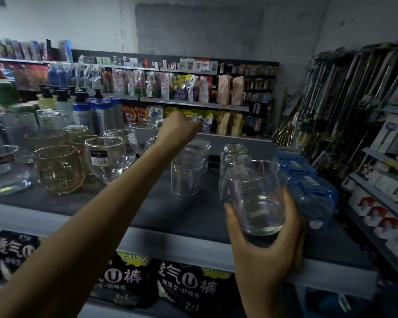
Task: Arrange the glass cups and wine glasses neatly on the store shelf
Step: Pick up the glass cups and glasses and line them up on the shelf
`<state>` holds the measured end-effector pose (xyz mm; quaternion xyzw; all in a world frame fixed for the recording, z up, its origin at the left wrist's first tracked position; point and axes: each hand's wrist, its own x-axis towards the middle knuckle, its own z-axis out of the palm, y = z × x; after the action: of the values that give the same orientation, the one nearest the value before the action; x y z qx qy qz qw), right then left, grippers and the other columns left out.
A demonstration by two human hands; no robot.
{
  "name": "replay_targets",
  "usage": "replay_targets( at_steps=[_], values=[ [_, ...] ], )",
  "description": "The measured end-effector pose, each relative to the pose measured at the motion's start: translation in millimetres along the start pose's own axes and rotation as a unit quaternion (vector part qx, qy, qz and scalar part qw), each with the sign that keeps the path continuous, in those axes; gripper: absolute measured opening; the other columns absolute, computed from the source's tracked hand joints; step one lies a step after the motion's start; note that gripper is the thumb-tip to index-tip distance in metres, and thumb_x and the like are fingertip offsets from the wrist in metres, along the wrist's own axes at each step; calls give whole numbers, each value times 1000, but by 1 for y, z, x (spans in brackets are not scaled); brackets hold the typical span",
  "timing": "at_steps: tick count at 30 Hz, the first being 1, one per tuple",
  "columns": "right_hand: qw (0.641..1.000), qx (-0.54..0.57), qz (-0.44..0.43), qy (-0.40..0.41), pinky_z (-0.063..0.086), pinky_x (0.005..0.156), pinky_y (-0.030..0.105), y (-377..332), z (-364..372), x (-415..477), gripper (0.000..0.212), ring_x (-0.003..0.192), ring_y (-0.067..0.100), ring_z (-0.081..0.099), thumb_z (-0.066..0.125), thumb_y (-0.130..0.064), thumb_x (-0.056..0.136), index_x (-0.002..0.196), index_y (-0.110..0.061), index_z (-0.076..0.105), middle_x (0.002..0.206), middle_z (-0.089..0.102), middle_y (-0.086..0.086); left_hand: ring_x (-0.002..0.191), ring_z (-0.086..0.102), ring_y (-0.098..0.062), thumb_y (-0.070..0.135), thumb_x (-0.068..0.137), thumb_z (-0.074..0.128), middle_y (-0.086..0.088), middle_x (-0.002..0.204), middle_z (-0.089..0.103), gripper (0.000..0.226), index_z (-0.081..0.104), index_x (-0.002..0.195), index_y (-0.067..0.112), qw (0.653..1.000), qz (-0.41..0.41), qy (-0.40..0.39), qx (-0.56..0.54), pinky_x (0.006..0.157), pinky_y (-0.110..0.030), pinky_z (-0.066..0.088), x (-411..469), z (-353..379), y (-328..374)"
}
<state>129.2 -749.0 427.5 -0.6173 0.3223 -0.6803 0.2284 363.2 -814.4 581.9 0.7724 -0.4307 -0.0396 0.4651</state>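
My right hand (269,244) is shut on a clear tumbler (257,198), held upright over the front right of the dark shelf (170,244). Just behind it stands a stack of clear tumblers (233,157). My left hand (178,130) reaches to the back of the shelf, its back toward me and its fingers curled out of sight above stacked clear mugs (187,173). Whether it holds anything is hidden. Left of my arm stand round labelled glasses (105,159), amber ribbed cups (58,168) and a stemmed wine glass (143,136).
Blue plastic-wrapped packs (308,189) lie at the shelf's right end, close to the tumbler. A clear bowl (2,171) and textured glass jars (19,127) sit far left. Pump bottles (83,111) stand behind the glasses. Black packets (189,283) fill the shelf below.
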Motion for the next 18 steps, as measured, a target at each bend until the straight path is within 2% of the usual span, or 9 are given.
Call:
replay_targets(
  at_steps=[1, 3, 4, 7, 10, 12, 15, 18],
  values=[
    [1000, 5, -1, 6, 49, 108, 52, -2, 0, 0, 91, 139, 23, 53, 84, -56, 80, 153, -23, 42, 151, 53, 3, 70, 61, -23, 48, 93, 67, -3, 77, 63, 39, 62, 82, 11, 999, 27, 36, -5, 69, -32, 53, -5, 0, -4],
    [1000, 4, -2, 15, 50, 107, 52, -5, 1, -1, 89, 138, 23, 55, 84, -56, 80, 152, -23, 43, 150, 54, 3, 88, 68, -23, 64, 90, 60, -3, 101, 70, 55, 64, 111, 13, 995, 55, 86, -3, 82, -40, 59, -34, -1, -11],
    [1000, 0, -3, 18, 50, 107, 52, -7, 1, -1, 89, 137, 23, 55, 84, -56, 80, 152, -23, 44, 150, 54, 2, 98, 67, -23, 70, 88, 58, -5, 114, 67, 66, 59, 126, 16, 995, 51, 85, -16, 88, -45, 58, -52, -1, -14],
    [999, -3, -7, 31, 49, 109, 51, -9, 1, -3, 89, 139, 20, 53, 84, -55, 80, 153, -28, 42, 151, 53, -1, 120, 60, -28, 84, 74, 61, -9, 142, 54, 98, 37, 149, 24, 997, 41, 66, -26, 97, -53, 55, -96, 1, -26],
    [999, -8, -16, 44, 49, 109, 50, -12, 0, -5, 87, 139, 20, 53, 84, -54, 81, 153, -28, 42, 151, 53, 0, 135, 51, -33, 79, 67, 76, -10, 160, 35, 119, 20, 158, 27, 998, 34, 50, 31, 102, -57, 51, -118, 0, -37],
    [996, -38, -45, 66, 50, 109, 43, -18, 0, -6, 85, 134, 21, 57, 86, -50, 82, 150, -18, 48, 147, 57, 7, 135, 52, -35, 71, 68, 82, -10, 161, 34, 122, 16, 159, 25, 997, 22, 47, 57, 101, -58, 51, -124, 1, -44],
    [983, -119, -93, 108, 47, 107, 25, -25, 1, -8, 81, 125, 28, 61, 88, -40, 81, 142, 1, 54, 136, 62, 18, 127, 58, -34, 63, 66, 88, -8, 151, 49, 113, 27, 152, 21, 998, -6, 19, 62, 99, -57, 53, -121, 5, -54],
    [983, -115, -88, 109, 48, 106, 25, -28, 1, -8, 81, 124, 29, 61, 88, -40, 82, 142, 2, 54, 135, 62, 18, 119, 61, -31, 51, 67, 91, -7, 138, 58, 96, 38, 139, 17, 997, -20, -2, 69, 96, -55, 54, -117, 7, -60]
  ],
)
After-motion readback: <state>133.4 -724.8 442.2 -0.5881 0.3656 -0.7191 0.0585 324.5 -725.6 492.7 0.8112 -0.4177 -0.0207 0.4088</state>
